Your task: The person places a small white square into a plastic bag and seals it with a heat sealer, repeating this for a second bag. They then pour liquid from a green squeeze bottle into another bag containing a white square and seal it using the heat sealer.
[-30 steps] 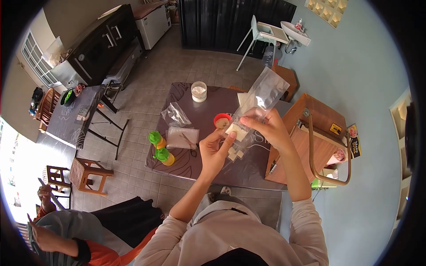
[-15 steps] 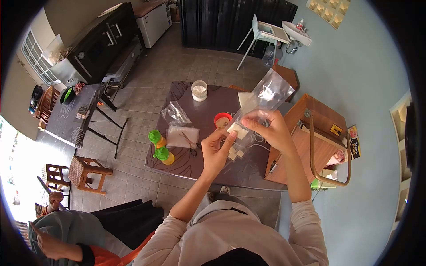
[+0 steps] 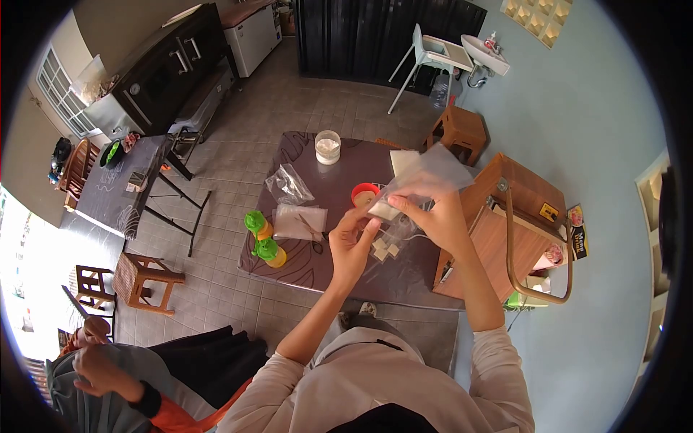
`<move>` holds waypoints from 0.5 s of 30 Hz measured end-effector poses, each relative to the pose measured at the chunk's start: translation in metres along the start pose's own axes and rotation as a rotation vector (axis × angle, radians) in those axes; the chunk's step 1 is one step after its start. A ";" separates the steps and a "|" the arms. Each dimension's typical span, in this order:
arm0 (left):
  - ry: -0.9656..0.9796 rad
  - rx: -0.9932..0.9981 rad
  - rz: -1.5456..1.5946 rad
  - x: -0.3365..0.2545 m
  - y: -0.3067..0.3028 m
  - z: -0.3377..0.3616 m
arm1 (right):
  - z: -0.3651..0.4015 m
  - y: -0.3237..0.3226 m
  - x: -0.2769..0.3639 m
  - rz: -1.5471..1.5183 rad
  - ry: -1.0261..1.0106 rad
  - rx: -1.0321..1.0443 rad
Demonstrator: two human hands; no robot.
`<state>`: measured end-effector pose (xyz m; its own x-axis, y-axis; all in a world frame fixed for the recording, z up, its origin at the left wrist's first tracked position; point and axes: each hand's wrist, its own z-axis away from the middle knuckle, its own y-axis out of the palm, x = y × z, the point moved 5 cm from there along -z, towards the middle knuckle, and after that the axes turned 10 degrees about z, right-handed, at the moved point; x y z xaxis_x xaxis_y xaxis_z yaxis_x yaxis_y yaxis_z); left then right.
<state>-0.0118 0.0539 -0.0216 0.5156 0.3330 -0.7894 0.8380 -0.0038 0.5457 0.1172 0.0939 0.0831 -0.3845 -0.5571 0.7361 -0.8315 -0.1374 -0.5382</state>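
My left hand [image 3: 352, 244] pinches a pale, flat block [image 3: 384, 210] between thumb and fingers, at the lower end of a clear plastic bag [image 3: 442, 167]. My right hand [image 3: 437, 216] grips the same bag beside the block, its thumb and fingers closed on the film. Whether the block sits fully inside the bag is hard to see. Below both hands, several small pale cubes [image 3: 386, 249] lie on clear plastic on the dark table [image 3: 339, 278]. Just behind my left fingers stands a red bowl [image 3: 364, 193] with something pale in it, partly hidden.
To the left lie scissors [image 3: 312, 229] on a stack of plastic sheets [image 3: 287, 222], crumpled plastic [image 3: 290, 185] and two green-capped bottles [image 3: 270, 252]. A jar of white powder [image 3: 327, 150] stands farther back. A wooden cabinet [image 3: 498, 238] borders the right. Another person [image 3: 108, 382] is at lower left.
The bag's free end has folded down toward my right hand and now looks cloudier. Both hands keep nearly the same place. The other person's near hand has moved toward their other hand.
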 end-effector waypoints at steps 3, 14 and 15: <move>0.141 -0.042 -0.087 -0.012 0.005 -0.001 | -0.001 -0.005 0.007 0.199 -0.194 -0.086; -0.025 -0.145 -0.011 0.009 -0.026 -0.001 | -0.001 0.000 -0.001 0.749 -0.108 -0.196; -0.025 -0.144 -0.011 0.009 -0.026 -0.001 | -0.001 0.000 -0.003 0.750 -0.109 -0.196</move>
<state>-0.0293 0.0583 -0.0431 0.5125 0.3085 -0.8013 0.8100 0.1359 0.5704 0.1179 0.0968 0.0815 -0.8386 -0.5223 0.1550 -0.4249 0.4489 -0.7861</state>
